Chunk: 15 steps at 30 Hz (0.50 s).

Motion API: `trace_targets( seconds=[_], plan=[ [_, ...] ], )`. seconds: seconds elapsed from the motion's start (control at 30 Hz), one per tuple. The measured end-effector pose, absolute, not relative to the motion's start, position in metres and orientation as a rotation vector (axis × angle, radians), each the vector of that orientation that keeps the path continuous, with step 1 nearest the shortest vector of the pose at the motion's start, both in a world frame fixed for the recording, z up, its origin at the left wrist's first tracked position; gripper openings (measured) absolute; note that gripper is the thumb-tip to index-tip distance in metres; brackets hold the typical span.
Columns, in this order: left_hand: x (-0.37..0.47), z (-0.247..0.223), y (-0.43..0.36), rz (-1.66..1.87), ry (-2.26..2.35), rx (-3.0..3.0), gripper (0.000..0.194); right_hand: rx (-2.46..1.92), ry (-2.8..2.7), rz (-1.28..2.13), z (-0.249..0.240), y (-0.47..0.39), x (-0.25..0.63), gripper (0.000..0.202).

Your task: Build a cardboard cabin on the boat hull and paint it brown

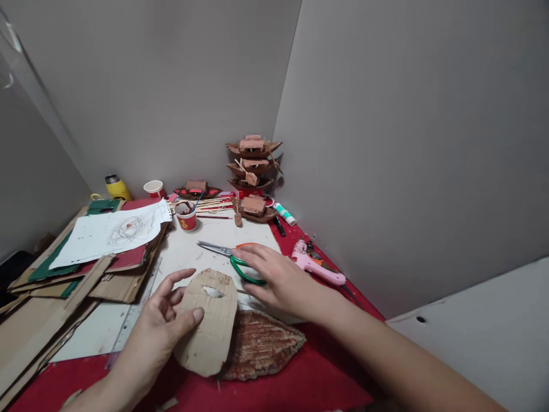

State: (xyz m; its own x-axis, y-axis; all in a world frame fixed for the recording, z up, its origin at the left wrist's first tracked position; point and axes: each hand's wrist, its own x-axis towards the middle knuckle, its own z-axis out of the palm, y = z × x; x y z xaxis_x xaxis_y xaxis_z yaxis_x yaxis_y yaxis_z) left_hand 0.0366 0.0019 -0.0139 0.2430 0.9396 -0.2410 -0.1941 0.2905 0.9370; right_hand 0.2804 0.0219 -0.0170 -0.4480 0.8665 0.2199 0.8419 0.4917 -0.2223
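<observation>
Grey walls (394, 126): plain panels meeting in a corner beyond the steel-bladed scissors with green and orange handles (227, 250), from which all places here are told.
Red tabletop (330, 366): carries the scissors, with a pale flat board or sheet (257, 236) spread beneath them.
Flat tan cardboard piece with a cut-out hole (210, 332): on the near side of the scissors, a little left, raised at a slant and covering part of the leaf-shaped, red-brown corrugated piece (266, 346), which lies nearer than the scissors and to their right.
Cardboard handling: likely light and fairly stiff, not slippery by its matt look, but easily creased, weakest at the narrow strip above the hole.
Cardboard hold: best taken by the broad solid sides below the hole, thumb on the face, fingers behind.
Left hand (148, 326): pinches the cardboard's left side, thumb on the face below the hole, index finger stretched well away, other fingers partly hidden.
Right hand (285, 280): at the scissors' handles, fingers gently bent with a moderate gap to the thumb; whether they grip or merely rest cannot be told.
Red paper cup of dark paint (187, 222): beyond the scissors, to the left.
Brown model boats with pinkish roofs (253, 146): beyond the scissors, several stacked to the right.
Pink glue gun (317, 267): right of the scissors.
</observation>
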Motion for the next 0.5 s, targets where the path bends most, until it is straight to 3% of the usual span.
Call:
trace_targets(
  seconds=[0.07, 0.13, 0.27, 0.5],
  plan=[
    [0.043, -0.012, 0.003, 0.927, 0.97, 0.953, 0.074, -1.145, -2.449, 0.012, -0.019, 0.007, 0.278, 0.057],
    [0.049, -0.012, 0.002, 0.899, 0.928, 0.969, 0.078, -0.935, -2.404, -0.154, -0.022, -0.001, 0.274, 0.037],
    [0.052, -0.017, -0.006, 0.834, 0.853, 1.027, 0.09, -0.891, -2.312, -0.334, -0.029, -0.003, 0.273, 0.024],
    [0.04, -0.01, -0.008, 0.708, 0.844, 1.202, 0.08, -0.953, -2.19, 0.29, -0.021, 0.003, 0.276, 0.024]
  ],
)
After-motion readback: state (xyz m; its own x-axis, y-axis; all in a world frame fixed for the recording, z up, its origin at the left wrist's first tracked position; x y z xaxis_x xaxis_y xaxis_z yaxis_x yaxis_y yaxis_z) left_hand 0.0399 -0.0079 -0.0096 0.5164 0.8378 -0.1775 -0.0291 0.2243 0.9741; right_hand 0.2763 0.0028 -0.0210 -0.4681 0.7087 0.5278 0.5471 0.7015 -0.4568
